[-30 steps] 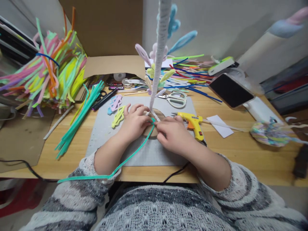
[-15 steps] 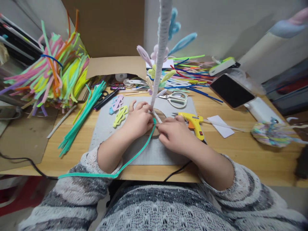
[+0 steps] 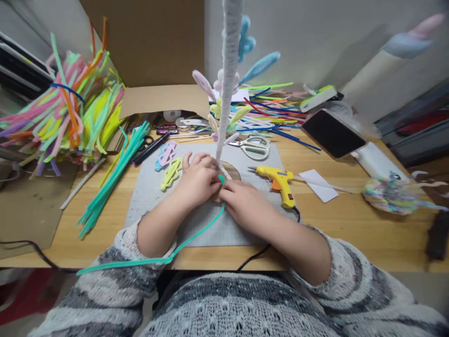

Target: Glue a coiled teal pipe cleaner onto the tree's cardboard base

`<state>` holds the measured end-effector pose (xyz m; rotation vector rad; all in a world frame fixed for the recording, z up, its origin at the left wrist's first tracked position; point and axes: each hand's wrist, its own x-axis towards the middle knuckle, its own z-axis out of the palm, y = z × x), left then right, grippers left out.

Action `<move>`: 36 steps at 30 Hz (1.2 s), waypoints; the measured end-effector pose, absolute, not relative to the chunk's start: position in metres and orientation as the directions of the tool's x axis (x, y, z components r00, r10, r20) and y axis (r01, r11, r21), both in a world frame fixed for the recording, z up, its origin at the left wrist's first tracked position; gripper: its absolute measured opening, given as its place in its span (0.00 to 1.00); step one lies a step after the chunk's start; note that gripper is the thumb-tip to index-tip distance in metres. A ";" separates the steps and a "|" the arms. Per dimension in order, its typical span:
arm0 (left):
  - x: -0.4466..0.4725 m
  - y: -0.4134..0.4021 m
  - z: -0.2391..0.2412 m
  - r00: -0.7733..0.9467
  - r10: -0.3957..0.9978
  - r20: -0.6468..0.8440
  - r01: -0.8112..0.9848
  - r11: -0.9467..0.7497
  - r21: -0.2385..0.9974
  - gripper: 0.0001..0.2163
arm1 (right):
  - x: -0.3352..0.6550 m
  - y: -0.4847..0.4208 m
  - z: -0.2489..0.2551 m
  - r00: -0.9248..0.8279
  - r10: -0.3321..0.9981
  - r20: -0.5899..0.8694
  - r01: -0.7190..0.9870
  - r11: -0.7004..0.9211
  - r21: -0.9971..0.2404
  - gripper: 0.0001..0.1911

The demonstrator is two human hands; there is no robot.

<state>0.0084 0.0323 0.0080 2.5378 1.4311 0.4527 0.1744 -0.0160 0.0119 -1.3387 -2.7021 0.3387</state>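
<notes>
My left hand (image 3: 199, 181) is closed, thumb and forefinger pinched on a teal pipe cleaner (image 3: 205, 228). A small bend of it shows between the fingertips, and its long tail drapes over my left forearm. My right hand (image 3: 243, 202) is closed too, its fingertips pressed on the same pipe cleaner beside the left thumb. Both hands rest at a round brown base (image 3: 235, 172), partly hidden by them. From the base rises a tall white-wrapped stem (image 3: 229, 65), with pastel pipe-cleaner petals (image 3: 261, 67) visible around and behind it.
A grey mat (image 3: 147, 187) lies under my hands, with bent yellow pipe cleaners (image 3: 171, 173) on it. Scissors (image 3: 255, 148) and a yellow glue gun (image 3: 280, 180) lie close by. Teal pipe cleaners (image 3: 114, 182) lie left; a phone (image 3: 333, 133) is at right.
My right hand has moved closer to my left, its fingertips now over the teal pipe cleaner's strand near the left thumb. The view has shifted slightly.
</notes>
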 end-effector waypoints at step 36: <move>0.016 0.026 0.004 0.370 0.914 0.167 0.807 -0.405 0.429 0.05 | 0.175 -0.022 0.013 -0.344 0.939 -0.021 0.715 0.247 -0.654 0.08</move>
